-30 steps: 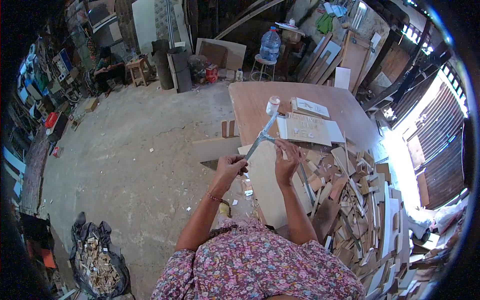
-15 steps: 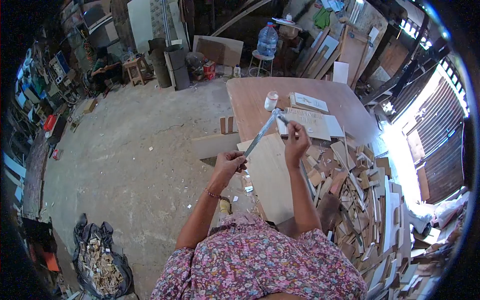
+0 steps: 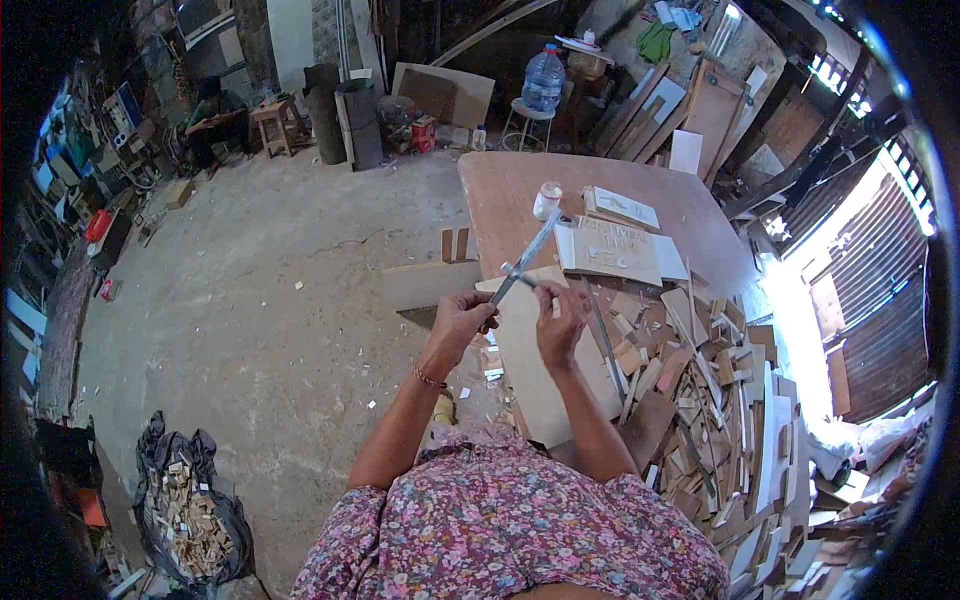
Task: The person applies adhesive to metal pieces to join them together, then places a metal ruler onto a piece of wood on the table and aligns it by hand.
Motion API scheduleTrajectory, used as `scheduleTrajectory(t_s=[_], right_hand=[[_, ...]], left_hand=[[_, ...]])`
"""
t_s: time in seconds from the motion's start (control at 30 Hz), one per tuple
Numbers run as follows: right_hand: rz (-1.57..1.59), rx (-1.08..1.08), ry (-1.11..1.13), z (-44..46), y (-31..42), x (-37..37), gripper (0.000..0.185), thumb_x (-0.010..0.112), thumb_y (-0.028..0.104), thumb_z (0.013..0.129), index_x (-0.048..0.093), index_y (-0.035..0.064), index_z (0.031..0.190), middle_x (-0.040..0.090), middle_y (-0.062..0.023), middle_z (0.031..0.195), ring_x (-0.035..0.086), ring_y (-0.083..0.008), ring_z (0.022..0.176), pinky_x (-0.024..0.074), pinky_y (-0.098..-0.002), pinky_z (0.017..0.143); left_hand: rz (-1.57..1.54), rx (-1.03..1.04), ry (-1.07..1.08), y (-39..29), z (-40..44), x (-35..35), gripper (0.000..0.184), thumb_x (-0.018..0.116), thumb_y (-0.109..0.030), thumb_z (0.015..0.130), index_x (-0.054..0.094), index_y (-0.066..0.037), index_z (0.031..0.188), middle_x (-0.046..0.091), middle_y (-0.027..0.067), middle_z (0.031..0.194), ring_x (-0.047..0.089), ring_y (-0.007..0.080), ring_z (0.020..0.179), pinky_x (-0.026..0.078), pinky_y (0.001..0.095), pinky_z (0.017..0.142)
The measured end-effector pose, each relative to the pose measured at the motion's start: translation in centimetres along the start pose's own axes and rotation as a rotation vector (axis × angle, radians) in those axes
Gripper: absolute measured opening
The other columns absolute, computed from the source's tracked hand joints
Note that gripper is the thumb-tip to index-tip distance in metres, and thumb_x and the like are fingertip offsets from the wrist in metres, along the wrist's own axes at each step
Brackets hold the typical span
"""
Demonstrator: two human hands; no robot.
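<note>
My left hand [image 3: 462, 325] is closed around the lower end of a long flat strip [image 3: 538, 245], which points up and away with whitish smears along it. In my right hand [image 3: 562, 322] is a short dark stick [image 3: 526, 279] with a white tip, perhaps a brush; the tip touches the strip partway along. Beyond the hands, an open white jar [image 3: 547, 201] stands on the brown table [image 3: 510, 185]. Beside it lie a board with raised letters [image 3: 615, 250] and a smaller white-edged panel [image 3: 622, 208]. A pale plywood board [image 3: 540, 375] lies below my hands.
Wood offcuts [image 3: 700, 420] are heaped at the right. At lower left sits a black sack [image 3: 230, 525] of wood scraps. A blue water bottle [image 3: 543, 80] rests on a white stool [image 3: 528, 112]. Another person [image 3: 212, 125] sits at the back left near a wooden stool [image 3: 275, 125].
My right hand has drawn down and toward me, bringing the white tip from the strip's far end to its lower part. The left hand still grips the strip.
</note>
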State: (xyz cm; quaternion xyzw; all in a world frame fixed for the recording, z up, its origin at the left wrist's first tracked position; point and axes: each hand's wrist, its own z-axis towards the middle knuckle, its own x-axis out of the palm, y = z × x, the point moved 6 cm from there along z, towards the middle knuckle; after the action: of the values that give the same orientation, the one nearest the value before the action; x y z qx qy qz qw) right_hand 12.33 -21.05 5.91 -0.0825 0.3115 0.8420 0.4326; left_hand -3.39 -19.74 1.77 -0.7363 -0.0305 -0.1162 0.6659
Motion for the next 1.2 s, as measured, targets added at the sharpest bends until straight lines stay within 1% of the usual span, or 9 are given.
scheduleTrajectory(t_s=[0.17, 0.43, 0.5, 0.63, 0.77, 0.87, 0.9, 1.1, 1.2], right_hand=[[0.136, 0.110, 0.031, -0.5, 0.3, -0.1, 0.005, 0.058, 0.012, 0.074, 0.058, 0.0084, 0.078, 0.060, -0.0022, 0.077, 0.054, -0.0169, 0.073, 0.0310, -0.0325, 0.076], [-0.078, 0.084, -0.069, 2.2, -1.1, -0.2, 0.008, 0.057, 0.016, 0.076, 0.058, 0.0090, 0.080, 0.059, -0.0006, 0.073, 0.053, -0.0162, 0.072, 0.0287, -0.0334, 0.080], [-0.082, -0.030, -0.014, 1.1, 0.2, 0.4, 0.007, 0.057, 0.015, 0.075, 0.058, 0.0096, 0.080, 0.059, -0.0002, 0.073, 0.053, -0.0149, 0.072, 0.0270, -0.0326, 0.082], [0.121, 0.040, 0.085, 0.0, 1.3, 0.8, 0.005, 0.056, 0.011, 0.075, 0.057, 0.0087, 0.079, 0.059, -0.0011, 0.075, 0.054, -0.0150, 0.074, 0.0274, -0.0319, 0.080], [0.109, 0.152, -0.015, 1.9, -0.6, 0.6, 0.003, 0.054, 0.011, 0.076, 0.053, 0.0077, 0.076, 0.057, -0.0029, 0.074, 0.052, -0.0195, 0.074, 0.0299, -0.0320, 0.077], [0.056, 0.035, -0.010, 2.4, 0.1, 0.7, 0.006, 0.054, 0.012, 0.077, 0.052, 0.0081, 0.073, 0.055, -0.0034, 0.071, 0.052, -0.0204, 0.073, 0.0282, -0.0352, 0.078], [0.012, -0.032, 0.025, 2.3, 0.5, 1.0, 0.006, 0.054, 0.012, 0.077, 0.051, 0.0082, 0.073, 0.054, -0.0034, 0.070, 0.051, -0.0204, 0.073, 0.0276, -0.0365, 0.078], [-0.057, 0.082, -0.110, 5.4, -3.5, 0.7, 0.010, 0.048, 0.019, 0.080, 0.052, 0.0111, 0.074, 0.056, 0.0000, 0.067, 0.053, -0.0174, 0.068, 0.0272, -0.0351, 0.075], [-0.096, 0.050, -0.154, 8.1, -5.4, -0.3, 0.012, 0.048, 0.020, 0.080, 0.053, 0.0103, 0.076, 0.057, -0.0016, 0.067, 0.053, -0.0184, 0.066, 0.0289, -0.0349, 0.072]], left_hand=[[-0.066, -0.048, 0.019, 0.1, -0.2, 0.1, 0.021, 0.053, -0.006, 0.071, 0.058, 0.006, 0.087, 0.058, 0.0053, 0.069, 0.051, 0.0098, 0.057, 0.039, 0.0206, 0.051], [0.046, 0.003, -0.007, -0.7, -1.2, -0.1, 0.026, 0.052, -0.007, 0.073, 0.056, 0.007, 0.094, 0.059, 0.0065, 0.072, 0.053, 0.0104, 0.060, 0.041, 0.0209, 0.056], [0.042, 0.020, -0.005, -0.5, -1.0, -0.4, 0.025, 0.051, -0.007, 0.074, 0.056, 0.007, 0.094, 0.059, 0.0061, 0.072, 0.053, 0.0104, 0.060, 0.041, 0.0210, 0.056], [-0.041, -0.001, -0.004, 0.0, -0.7, -0.8, 0.024, 0.052, -0.008, 0.076, 0.055, 0.008, 0.094, 0.059, 0.0055, 0.072, 0.052, 0.0098, 0.060, 0.041, 0.0197, 0.056], [-0.289, -0.108, 0.056, 0.7, -0.8, -0.6, 0.024, 0.050, -0.008, 0.079, 0.053, 0.009, 0.096, 0.056, 0.0048, 0.071, 0.049, 0.0088, 0.056, 0.039, 0.0175, 0.052], [-0.381, -0.174, 0.088, 0.7, -1.1, 0.2, 0.022, 0.049, -0.006, 0.079, 0.052, 0.009, 0.095, 0.054, 0.0039, 0.070, 0.047, 0.0081, 0.054, 0.038, 0.0175, 0.048], [-0.379, -0.170, 0.094, 0.5, -1.2, 0.3, 0.022, 0.049, -0.006, 0.079, 0.052, 0.009, 0.095, 0.054, 0.0039, 0.070, 0.047, 0.0081, 0.054, 0.038, 0.0175, 0.048], [-0.385, -0.248, 0.206, 1.3, -1.8, 0.7, 0.015, 0.050, -0.007, 0.079, 0.054, 0.004, 0.089, 0.051, 0.0018, 0.068, 0.045, 0.0065, 0.053, 0.036, 0.0167, 0.047], [-0.372, -0.215, 0.236, 0.7, -2.3, 1.2, 0.015, 0.051, -0.008, 0.079, 0.055, 0.003, 0.089, 0.052, 0.0011, 0.068, 0.046, 0.0059, 0.053, 0.037, 0.0160, 0.047]])
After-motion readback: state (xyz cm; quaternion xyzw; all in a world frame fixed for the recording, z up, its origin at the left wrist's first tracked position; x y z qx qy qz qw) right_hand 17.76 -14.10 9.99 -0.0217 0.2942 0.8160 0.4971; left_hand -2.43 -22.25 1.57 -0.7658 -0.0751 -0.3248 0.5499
